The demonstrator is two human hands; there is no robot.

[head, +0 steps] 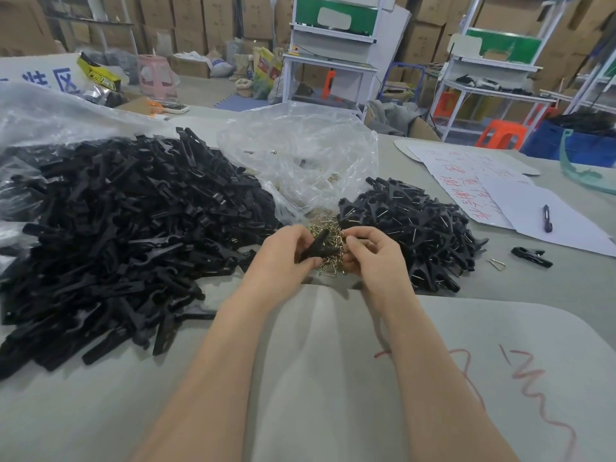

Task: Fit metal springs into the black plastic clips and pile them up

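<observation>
While I watched through the head camera, the left hand (pixel 283 258) gripped one black clip (pixel 318 248) in curled fingers, held just above the table near its middle. The clip's long axis slanted up and to the right, its upper end pointing at the right hand (pixel 373 258). That hand sat just beside it, thumb and forefinger pinched together close to the clip's tip. I could not tell whether a spring lay between them, since the fingers covered the spot.

Beneath both hands lay the loose springs (pixel 328 225), spilling from a clear bag (pixel 300 151). The pile of finished clips (pixel 410 228) lay just right of the right hand, so I judged that hand the nearer for dropping off. The heap of unsprung clips (pixel 116 228) spread to the left. The clip's lower part was hidden in the palm.
</observation>
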